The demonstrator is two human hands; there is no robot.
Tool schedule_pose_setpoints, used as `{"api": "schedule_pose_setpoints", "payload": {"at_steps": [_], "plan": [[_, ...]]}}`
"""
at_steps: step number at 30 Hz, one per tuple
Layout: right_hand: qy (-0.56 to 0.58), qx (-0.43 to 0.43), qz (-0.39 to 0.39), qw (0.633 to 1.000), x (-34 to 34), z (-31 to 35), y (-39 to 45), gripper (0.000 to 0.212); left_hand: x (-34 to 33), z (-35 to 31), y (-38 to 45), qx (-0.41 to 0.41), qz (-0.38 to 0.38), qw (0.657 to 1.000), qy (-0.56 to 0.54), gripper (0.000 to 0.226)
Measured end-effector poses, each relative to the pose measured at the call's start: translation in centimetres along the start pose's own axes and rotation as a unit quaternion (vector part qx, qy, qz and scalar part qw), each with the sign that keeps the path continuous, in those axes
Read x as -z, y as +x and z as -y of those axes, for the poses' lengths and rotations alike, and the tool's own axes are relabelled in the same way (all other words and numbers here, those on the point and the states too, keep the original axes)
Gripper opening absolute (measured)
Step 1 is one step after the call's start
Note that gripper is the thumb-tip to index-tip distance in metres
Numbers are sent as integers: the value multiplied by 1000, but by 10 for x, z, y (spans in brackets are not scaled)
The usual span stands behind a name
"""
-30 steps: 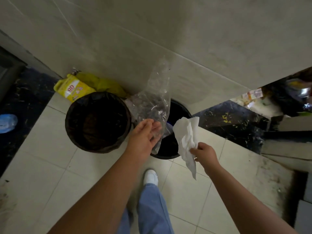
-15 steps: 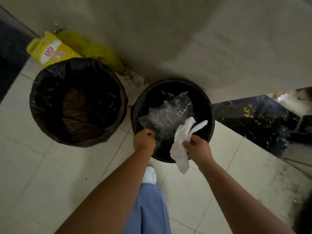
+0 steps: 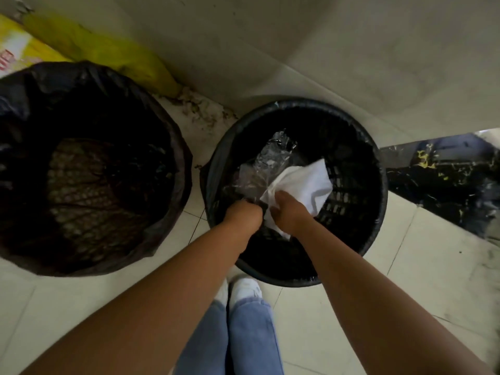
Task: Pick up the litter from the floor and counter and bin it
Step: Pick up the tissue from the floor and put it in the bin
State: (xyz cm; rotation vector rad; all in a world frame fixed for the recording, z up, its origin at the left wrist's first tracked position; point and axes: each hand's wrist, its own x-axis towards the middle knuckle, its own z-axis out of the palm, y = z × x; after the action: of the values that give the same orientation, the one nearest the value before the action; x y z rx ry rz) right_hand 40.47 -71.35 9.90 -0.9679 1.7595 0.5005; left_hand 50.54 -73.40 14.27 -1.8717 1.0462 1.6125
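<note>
**Litter held inside the right-hand bin**

Litter here is two pieces, both down inside the mouth of the black bin: a crumpled clear plastic bag and a white tissue. The bag rises from the left hand, which is curled into a fist around its lower end, knuckles up. The tissue is pinched in the right hand, fingers closed on its near edge; most of the sheet fans out to the right over the bin's slotted inner wall, and a small corner hangs below the hand. Bag and tissue touch where they meet, between the two hands. The hands sit just beside each other, both below the rim on the near side of the bin.

Both forearms are bare and reach in from the bottom of the view. Between them are blue jeans and white shoes, toes just short of the bin.

To the left, near the first bin, stands a second bin lined with a dark bag, a mesh wall showing through inside. Behind it a yellow packet lies against the pale wall. Brown debris is scattered on the tiled floor between the bins and the wall. A black marbled slab lies at the right.
</note>
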Motion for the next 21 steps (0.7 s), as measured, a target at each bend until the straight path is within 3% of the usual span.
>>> {"api": "schedule_pose_setpoints", "payload": {"at_steps": [4,7,11,15,21], "plan": [[-69,21,-16,997,5,-12,-33,54,13,24,-54,-95,-68,992,43,44],[-151,42,-39,987,19,-11,-84,54,32,51,-92,-184,-147,946,221,43],[-360,130,-61,922,31,24,-170,55,66,87,-134,-201,-166,897,356,55],[-363,208,-86,904,24,97,-245,56,116,126,-194,-184,-198,896,353,56],[-375,307,-107,868,-19,245,-313,56,199,232,-240,-104,-264,933,221,53]]}}
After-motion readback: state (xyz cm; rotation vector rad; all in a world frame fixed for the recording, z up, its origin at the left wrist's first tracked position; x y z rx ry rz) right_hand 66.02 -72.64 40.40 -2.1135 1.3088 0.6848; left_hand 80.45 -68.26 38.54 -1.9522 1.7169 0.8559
